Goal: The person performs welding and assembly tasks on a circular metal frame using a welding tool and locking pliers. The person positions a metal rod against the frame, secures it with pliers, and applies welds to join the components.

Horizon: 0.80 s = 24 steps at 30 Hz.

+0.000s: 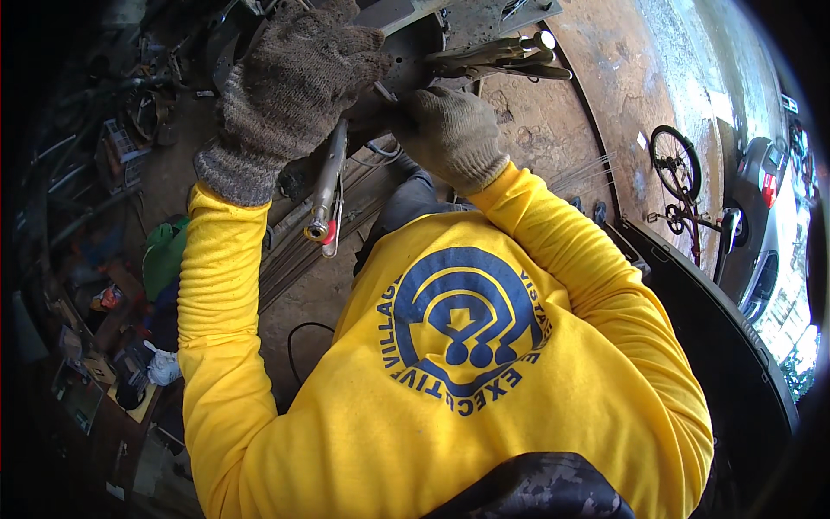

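Note:
My left hand (294, 91), in a worn grey-brown knit glove, is curled at the left side of a dark metal workpiece (411, 48). What its fingers grip is hidden. My right hand (454, 138), in a lighter knit glove, is closed against the workpiece's near side, with the fingertips out of sight. Between and below the hands, locking pliers (328, 186) hang with their handle end toward me. More pliers-like clamps (501, 60) stick out to the right from the workpiece, just above my right hand.
Long metal rods (298, 246) lie on the brown floor below the work. Tools and scrap (125, 147) clutter the left side, with a green cloth (162, 259) among them. A bicycle (679, 177) and a grey car (761, 225) stand at the right.

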{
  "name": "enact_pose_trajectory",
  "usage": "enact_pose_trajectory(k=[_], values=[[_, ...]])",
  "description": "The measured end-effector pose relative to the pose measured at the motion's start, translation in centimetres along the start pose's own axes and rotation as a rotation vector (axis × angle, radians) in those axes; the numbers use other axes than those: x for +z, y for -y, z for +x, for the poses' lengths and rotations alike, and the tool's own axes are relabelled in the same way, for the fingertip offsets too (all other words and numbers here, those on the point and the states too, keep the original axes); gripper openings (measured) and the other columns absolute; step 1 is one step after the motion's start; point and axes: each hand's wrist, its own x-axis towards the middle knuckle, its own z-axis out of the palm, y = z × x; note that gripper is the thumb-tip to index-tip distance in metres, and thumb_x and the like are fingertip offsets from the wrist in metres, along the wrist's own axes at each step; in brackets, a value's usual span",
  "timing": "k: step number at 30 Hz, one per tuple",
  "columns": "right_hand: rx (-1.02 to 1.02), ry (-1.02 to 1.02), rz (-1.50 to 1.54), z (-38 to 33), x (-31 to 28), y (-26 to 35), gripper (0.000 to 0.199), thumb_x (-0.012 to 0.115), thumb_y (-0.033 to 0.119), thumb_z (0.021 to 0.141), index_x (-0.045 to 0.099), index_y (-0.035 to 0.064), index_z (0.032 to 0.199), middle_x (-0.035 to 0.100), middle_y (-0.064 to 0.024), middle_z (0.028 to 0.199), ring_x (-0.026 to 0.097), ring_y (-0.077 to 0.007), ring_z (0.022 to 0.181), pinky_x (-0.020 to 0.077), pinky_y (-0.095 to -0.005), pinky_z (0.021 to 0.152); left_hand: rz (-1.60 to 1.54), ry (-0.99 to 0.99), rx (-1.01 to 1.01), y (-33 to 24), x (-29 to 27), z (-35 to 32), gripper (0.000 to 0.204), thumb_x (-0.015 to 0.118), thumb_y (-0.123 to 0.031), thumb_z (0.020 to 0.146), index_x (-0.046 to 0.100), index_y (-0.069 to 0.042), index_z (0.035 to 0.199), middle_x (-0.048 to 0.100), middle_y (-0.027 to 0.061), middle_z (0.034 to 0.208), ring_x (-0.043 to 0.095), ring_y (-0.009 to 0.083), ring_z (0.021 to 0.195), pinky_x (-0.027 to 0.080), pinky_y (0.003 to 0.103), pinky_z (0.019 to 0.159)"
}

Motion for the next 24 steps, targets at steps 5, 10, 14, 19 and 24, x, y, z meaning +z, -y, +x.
enact_pose_trajectory(k=[5, 10, 14, 19, 24], values=[[-0.035, -0.030, 0.001, -0.3, 0.7, -0.4, 0.017, 0.071, 0.030, 0.088, 0.077, 0.0141, 0.091, 0.073, -0.0110, 0.085, 0.071, -0.0335, 0.076, 0.0567, -0.0438, 0.065, -0.074, 0.003, -0.016, 0.0, -0.5, 0.0, 0.050, 0.070, -0.011, 0.081, 0.068, -0.020, 0.130, 0.062, 0.0017, 0.142, 0.048, 0.0267, 0.142, 0.035, 0.052, 0.120], [-0.089, -0.054, -0.017, -0.3, 1.0, -0.7, 0.014, 0.072, 0.027, 0.086, 0.074, 0.0127, 0.085, 0.071, -0.0107, 0.080, 0.070, -0.0332, 0.073, 0.0558, -0.0436, 0.062, -0.016, 0.037, 0.041, -0.1, -1.6, 0.6, 0.051, 0.070, -0.010, 0.081, 0.068, -0.021, 0.130, 0.062, 0.0020, 0.141, 0.049, 0.0273, 0.140, 0.036, 0.051, 0.119], [-0.098, -0.065, -0.020, -0.3, 0.8, -0.9, 0.015, 0.074, 0.028, 0.085, 0.074, 0.0123, 0.088, 0.070, -0.0106, 0.080, 0.069, -0.0332, 0.072, 0.0557, -0.0434, 0.061, 0.005, 0.051, 0.068, -0.2, -1.9, 1.1, 0.051, 0.070, -0.010, 0.081, 0.068, -0.022, 0.130, 0.062, 0.0021, 0.141, 0.050, 0.0278, 0.139, 0.037, 0.050, 0.118], [-0.002, -0.049, 0.097, -1.2, -0.5, -1.2, 0.027, 0.077, 0.035, 0.086, 0.075, 0.0120, 0.101, 0.073, -0.0097, 0.084, 0.072, -0.0297, 0.074, 0.0579, -0.0405, 0.065, 0.020, 0.068, 0.091, -0.1, -2.8, 1.5, 0.052, 0.070, -0.010, 0.080, 0.068, -0.022, 0.130, 0.063, 0.0023, 0.140, 0.051, 0.0284, 0.138, 0.038, 0.049, 0.117], [0.339, -0.066, 0.334, -5.7, -0.4, -5.0, 0.036, 0.078, 0.030, 0.087, 0.073, 0.0085, 0.115, 0.076, -0.0116, 0.092, 0.075, -0.0234, 0.084, 0.0594, -0.0355, 0.075, 0.009, 0.064, 0.103, -0.1, -2.6, 1.6, 0.052, 0.069, -0.009, 0.081, 0.068, -0.023, 0.131, 0.063, 0.0022, 0.140, 0.052, 0.0283, 0.138, 0.039, 0.048, 0.117]])
